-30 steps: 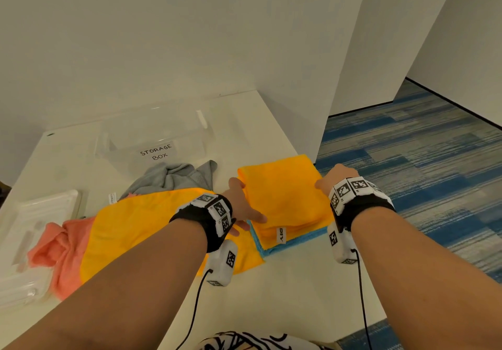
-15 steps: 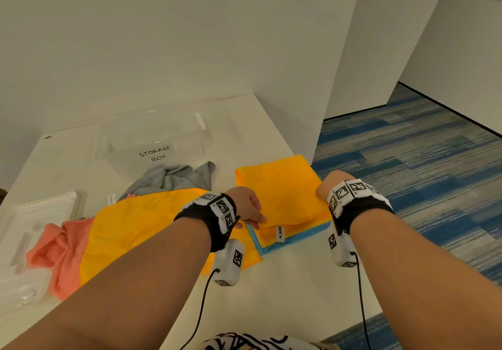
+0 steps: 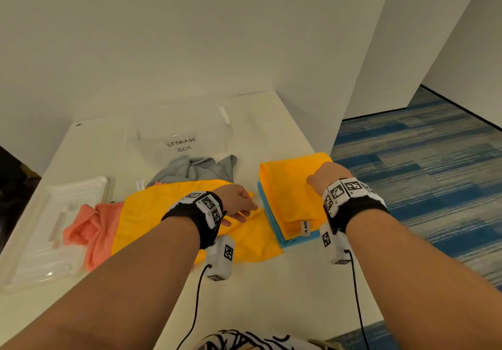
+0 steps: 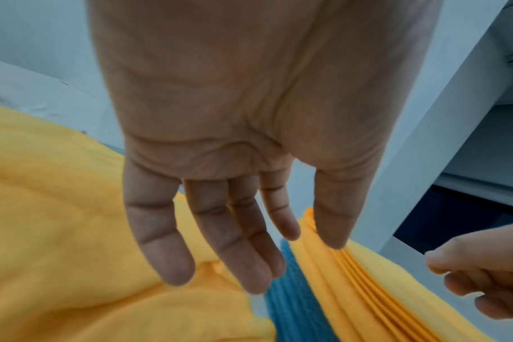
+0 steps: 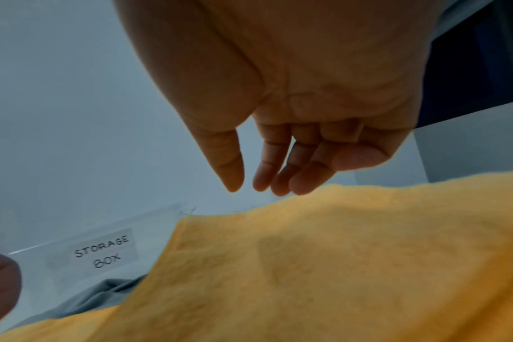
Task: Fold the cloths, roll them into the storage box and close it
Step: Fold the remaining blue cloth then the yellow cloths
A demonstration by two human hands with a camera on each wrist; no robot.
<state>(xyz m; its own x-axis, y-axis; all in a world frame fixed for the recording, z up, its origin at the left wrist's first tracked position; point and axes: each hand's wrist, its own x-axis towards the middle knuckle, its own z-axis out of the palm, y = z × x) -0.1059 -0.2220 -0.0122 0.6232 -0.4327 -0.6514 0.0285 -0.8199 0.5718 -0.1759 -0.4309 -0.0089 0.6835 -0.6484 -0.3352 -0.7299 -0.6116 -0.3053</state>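
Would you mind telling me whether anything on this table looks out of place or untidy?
Nothing is spilled or damaged. The grey cloth and pink cloth lie crumpled, unfolded, with a loose orange cloth spread between them. The storage box stands open, its lid aside at the left edge.

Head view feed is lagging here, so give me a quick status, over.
Left hand open over flat orange cloth. Right hand open over folded orange cloth stacked on blue cloth. Clear plastic storage box holds no cloths; crumpled grey cloth lies before it.
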